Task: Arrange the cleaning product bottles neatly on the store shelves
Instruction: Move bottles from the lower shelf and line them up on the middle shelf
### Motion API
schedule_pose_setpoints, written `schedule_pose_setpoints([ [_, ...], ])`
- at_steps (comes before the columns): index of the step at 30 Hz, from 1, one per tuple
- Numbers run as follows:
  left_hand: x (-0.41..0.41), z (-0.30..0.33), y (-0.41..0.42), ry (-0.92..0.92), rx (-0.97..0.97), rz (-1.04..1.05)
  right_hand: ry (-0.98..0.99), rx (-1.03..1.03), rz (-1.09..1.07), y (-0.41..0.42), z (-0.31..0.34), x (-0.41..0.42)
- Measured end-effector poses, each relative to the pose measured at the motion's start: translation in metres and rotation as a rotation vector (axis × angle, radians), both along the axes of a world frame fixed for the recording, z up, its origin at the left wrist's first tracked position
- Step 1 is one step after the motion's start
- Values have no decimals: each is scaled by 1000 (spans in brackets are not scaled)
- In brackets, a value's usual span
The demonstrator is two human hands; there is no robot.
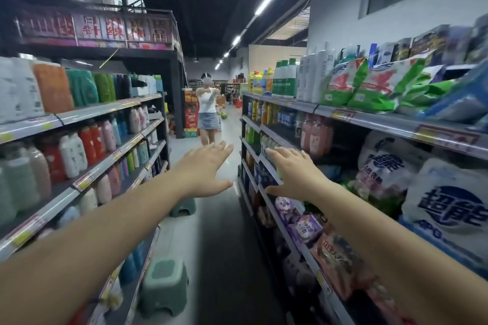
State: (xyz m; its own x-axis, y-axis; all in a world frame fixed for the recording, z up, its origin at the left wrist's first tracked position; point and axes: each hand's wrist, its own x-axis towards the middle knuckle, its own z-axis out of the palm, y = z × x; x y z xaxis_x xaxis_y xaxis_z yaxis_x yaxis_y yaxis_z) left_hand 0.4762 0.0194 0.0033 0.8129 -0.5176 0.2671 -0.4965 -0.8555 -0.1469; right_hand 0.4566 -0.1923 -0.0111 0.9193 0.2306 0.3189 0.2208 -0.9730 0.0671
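I stand in a store aisle with both arms stretched forward. My left hand (204, 169) is flat and open over the aisle, palm down, holding nothing. My right hand (295, 173) is open too, fingers spread, close to the edge of the right shelf unit (343, 115). Cleaning product bottles stand on that unit: white and green bottles (286, 78) on top, orange and yellow ones (264, 111) below, pink ones (315, 134) deeper in. Neither hand touches a bottle.
Bags of washing powder (380, 84) fill the near right shelves. The left shelves (105, 111) hold shampoo-type bottles. Two green plastic stools (163, 287) (183, 207) stand on the floor by the left unit. A person (208, 111) stands further down the aisle.
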Motion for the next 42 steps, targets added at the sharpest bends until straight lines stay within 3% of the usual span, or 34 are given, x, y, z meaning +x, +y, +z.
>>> schedule_pose_setpoints([
  [14,287,-4,-70,7,-53,-48,19,-69,-73,-91,-6,271],
  [32,636,6,-96,-62,57,-239,35,-107,-173,-79,3,598],
  [42,785,-32,-161,13,27,-412,79,-174,-305,-121,-26,718],
])
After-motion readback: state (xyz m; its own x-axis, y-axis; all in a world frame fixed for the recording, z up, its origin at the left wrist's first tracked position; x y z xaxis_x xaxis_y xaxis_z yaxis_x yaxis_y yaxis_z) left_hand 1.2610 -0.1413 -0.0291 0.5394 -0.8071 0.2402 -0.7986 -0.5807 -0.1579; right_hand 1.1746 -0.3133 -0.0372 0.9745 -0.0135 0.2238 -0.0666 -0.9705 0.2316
